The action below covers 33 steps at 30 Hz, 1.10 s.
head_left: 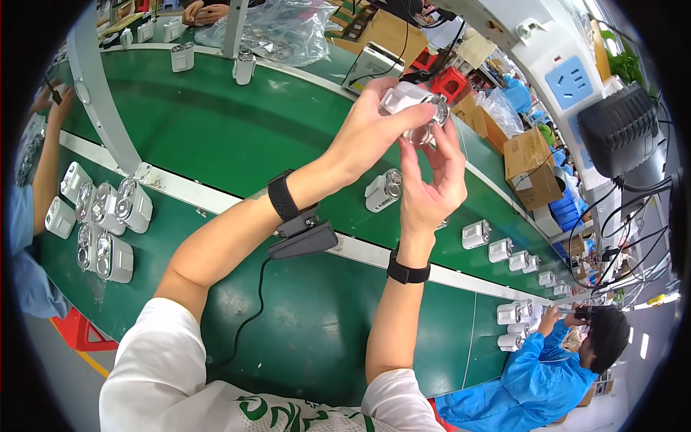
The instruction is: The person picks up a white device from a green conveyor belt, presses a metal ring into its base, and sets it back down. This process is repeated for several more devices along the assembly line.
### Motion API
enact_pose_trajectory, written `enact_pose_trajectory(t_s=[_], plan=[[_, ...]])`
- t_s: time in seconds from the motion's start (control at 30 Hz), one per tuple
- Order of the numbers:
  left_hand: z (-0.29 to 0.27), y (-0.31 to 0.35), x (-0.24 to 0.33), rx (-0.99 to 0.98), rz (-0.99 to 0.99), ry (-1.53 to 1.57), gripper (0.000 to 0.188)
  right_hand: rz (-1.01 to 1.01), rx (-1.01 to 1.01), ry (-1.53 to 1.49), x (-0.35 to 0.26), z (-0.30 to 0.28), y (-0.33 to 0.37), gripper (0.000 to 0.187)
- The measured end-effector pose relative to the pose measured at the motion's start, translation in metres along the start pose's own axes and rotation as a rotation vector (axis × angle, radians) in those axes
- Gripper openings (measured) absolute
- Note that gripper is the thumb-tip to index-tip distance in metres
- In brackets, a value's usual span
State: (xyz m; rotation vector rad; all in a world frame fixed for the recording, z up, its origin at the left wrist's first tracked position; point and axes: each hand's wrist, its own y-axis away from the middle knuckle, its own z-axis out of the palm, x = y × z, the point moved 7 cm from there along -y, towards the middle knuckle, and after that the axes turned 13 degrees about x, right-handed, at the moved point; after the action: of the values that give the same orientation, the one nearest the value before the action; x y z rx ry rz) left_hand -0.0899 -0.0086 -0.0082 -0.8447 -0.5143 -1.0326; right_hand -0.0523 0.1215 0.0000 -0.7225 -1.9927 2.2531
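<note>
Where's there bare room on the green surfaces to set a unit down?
Near bench: between black cable and right forearm, below the white rail. Far strip: between gray post and left hand. Crowded: near bench's left, with clustered white units; far strip's right, with a row of units.

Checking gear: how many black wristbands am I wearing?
2: a left wristband just behind your left hand, and a right wristband just behind your right hand. Both show plainly.

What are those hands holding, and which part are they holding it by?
A small white device with a clear end. The left hand grips its white body; the right hand has its fingers around the clear end.
</note>
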Motion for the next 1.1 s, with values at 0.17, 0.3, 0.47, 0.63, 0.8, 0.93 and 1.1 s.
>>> enact_pose_trajectory(t_s=[0.17,0.3,0.47,0.63,0.8,0.93,1.1], plan=[[0.002,0.004,0.011,-0.041,-0.086,0.031,0.082,-0.166,-0.048,0.052,-0.011,0.008,0.006,0.052],[-0.005,0.002,0.018,0.050,0.187,-0.091,0.087,0.085,-0.006,-0.219,-0.011,0.010,0.006,0.052],[-0.010,0.009,0.049,0.218,0.900,-0.608,0.079,0.594,0.069,-0.721,-0.010,0.020,-0.002,0.054],[0.007,0.027,0.069,0.195,1.139,-0.746,0.084,0.625,-0.071,-0.535,-0.019,0.013,-0.008,0.057],[0.010,0.033,0.073,0.156,1.170,-0.748,0.087,0.608,-0.080,-0.506,-0.023,0.013,-0.009,0.059],[0.011,0.031,0.074,0.134,1.145,-0.756,0.087,0.608,-0.077,-0.520,-0.022,0.011,-0.009,0.058],[0.017,0.027,0.074,-0.045,1.031,-0.751,0.088,0.599,-0.023,-0.546,-0.018,0.004,-0.015,0.052]])
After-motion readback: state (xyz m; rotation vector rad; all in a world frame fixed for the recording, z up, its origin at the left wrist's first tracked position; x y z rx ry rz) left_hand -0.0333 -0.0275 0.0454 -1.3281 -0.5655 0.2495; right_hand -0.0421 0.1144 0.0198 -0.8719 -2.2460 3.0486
